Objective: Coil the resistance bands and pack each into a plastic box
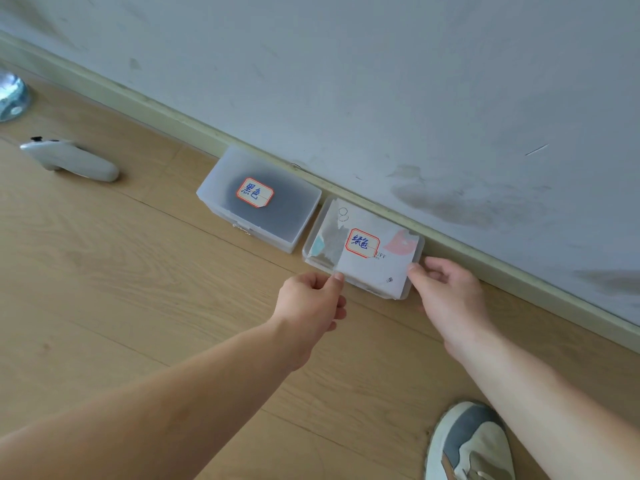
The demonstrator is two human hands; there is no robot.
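Between left hand (311,306) and right hand (446,292) — labelled box (374,268) (contents blurred)

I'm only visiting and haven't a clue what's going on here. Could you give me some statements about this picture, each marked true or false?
1. The left hand and the right hand both grip the right box. True.
2. The left box stands far from the wall. False: it sits against the skirting board, beside the right box.
3. Something dark shows through the left box's lid. True.
4. The white controller lies on the left box. False: it lies on the floor, well to that box's left.
5. A shoe shows at the bottom edge. True.
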